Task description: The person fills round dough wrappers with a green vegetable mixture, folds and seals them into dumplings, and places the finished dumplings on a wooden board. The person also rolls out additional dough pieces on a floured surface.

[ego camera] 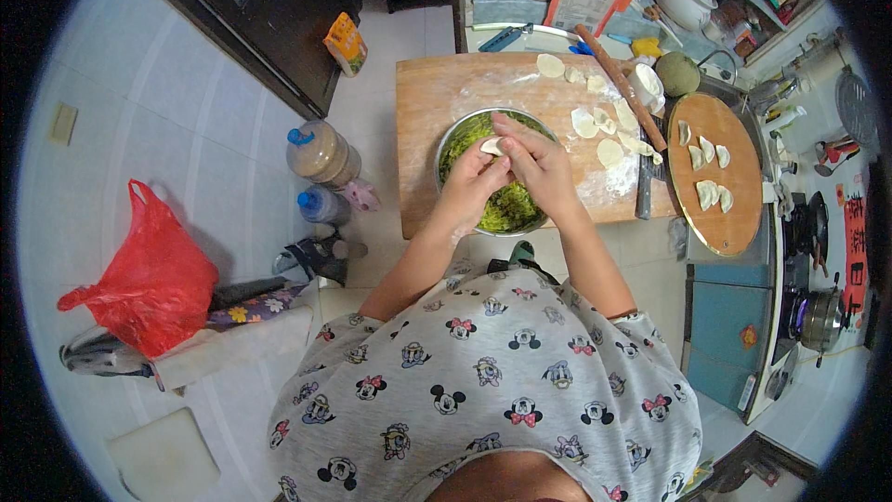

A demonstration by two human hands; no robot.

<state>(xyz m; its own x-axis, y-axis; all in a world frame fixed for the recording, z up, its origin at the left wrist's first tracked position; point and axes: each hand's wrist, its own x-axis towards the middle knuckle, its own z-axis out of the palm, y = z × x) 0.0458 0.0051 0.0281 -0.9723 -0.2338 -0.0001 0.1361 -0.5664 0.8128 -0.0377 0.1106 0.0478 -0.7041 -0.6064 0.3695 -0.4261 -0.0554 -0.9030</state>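
Between the fingers of my left hand (468, 185) and my right hand (540, 166) is a folded dough dumpling (493, 146), pinched by both. Much of it is hidden by the fingers. Below them a metal bowl (440, 174) holds chopped green filling (512, 209). It sits on a floured wooden board (418, 118). To the right lie several flat dough wrappers (610, 153) and small dough pieces (644, 146). A wooden rolling pin (620, 87) rests slantwise at the board's right side, near a dark-handled knife (643, 195).
On the right, a round wooden board (718, 226) bears several finished dumplings (707, 194). A melon (678, 74) and a white bowl (648, 87) stand behind it. A pot (821, 321) sits on the stove at far right. Large bottles (324, 153) stand on the floor at left, beyond a red plastic bag (157, 265).
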